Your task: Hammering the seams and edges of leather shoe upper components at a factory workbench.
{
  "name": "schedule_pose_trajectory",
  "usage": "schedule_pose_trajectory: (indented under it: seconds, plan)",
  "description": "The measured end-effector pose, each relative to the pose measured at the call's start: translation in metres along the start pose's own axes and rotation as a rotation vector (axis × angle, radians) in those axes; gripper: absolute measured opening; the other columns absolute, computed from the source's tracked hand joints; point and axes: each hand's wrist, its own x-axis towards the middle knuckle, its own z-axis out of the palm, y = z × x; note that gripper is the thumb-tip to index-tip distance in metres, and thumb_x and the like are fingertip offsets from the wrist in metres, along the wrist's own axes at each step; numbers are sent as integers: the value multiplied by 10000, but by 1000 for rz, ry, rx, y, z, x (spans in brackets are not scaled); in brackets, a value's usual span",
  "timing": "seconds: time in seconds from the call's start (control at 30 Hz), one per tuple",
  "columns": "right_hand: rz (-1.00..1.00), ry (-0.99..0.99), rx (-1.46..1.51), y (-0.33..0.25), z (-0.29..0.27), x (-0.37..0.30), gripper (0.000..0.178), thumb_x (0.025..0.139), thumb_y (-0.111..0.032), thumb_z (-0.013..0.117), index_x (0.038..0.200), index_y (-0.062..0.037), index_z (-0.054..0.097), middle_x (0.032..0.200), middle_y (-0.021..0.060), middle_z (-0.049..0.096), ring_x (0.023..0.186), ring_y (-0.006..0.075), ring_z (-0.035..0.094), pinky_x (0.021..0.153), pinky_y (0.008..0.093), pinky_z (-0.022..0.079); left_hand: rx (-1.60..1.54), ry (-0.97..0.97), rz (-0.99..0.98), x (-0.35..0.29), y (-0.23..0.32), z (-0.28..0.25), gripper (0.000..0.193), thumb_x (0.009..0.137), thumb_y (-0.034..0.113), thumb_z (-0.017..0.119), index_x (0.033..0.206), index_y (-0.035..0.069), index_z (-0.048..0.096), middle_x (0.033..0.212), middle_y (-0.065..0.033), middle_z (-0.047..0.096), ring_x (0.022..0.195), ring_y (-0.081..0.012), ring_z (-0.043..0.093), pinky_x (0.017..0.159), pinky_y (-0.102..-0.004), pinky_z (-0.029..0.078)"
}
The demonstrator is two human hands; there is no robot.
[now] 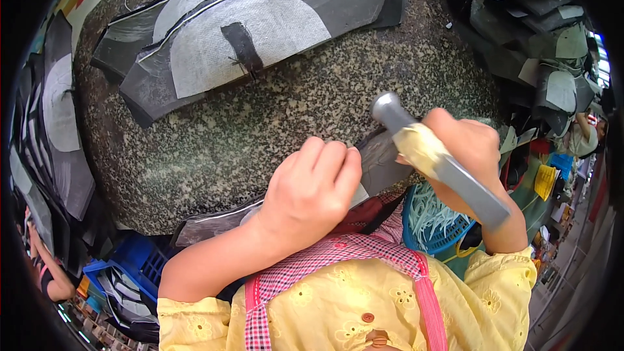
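My right hand (467,146) is wrapped round a hammer (480,195), whose steel head slants across in front of it. Yellow tape covers the middle of the head, and most of the handle is hidden. Lower and to the left, my left hand (312,185) has its fingers curled down on a dark grey flat piece (383,159), at the near edge of the speckled stone slab (260,130). This piece, perhaps leather or synthetic sheet, carries a white cord along its edge; my left hand and forearm cover its middle.
Similar dark pieces with pale half-round patches (247,36) lie at the slab's far side. Stacks of them stand left (62,123) and right (520,19). A blue basket (435,221) of pale strips sits right of my lap, a blue crate (133,273) at lower left. Other people are partly visible at both sides.
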Motion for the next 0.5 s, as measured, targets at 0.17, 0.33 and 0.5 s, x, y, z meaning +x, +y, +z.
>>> schedule_pose_trajectory:
  seconds: [0.17,0.33,0.5]
  plan:
    - [100,-194,-25,-10,8,-7,328,720,-239,817,786,-84,535,614,117,560,541,331,588,486,377,433,-80,15,-17,-2,-6,4,312,690,29,675,1000,3,652,872,-102,565,728,-252,559,611,-332,494]
    - [44,-104,-66,-8,6,-2,223,755,-175,682,806,-95,480,576,105,543,533,307,610,450,373,460,-148,93,0,-19,-15,3,296,683,17,680,979,7,662,832,-99,569,683,-251,547,584,-325,476]
    - [-124,127,-50,-18,1,-4,220,726,-181,689,814,-99,505,575,88,535,490,260,588,448,360,456,28,76,66,-15,-7,-1,304,658,-9,656,962,2,666,826,-91,559,689,-235,541,558,-315,465]
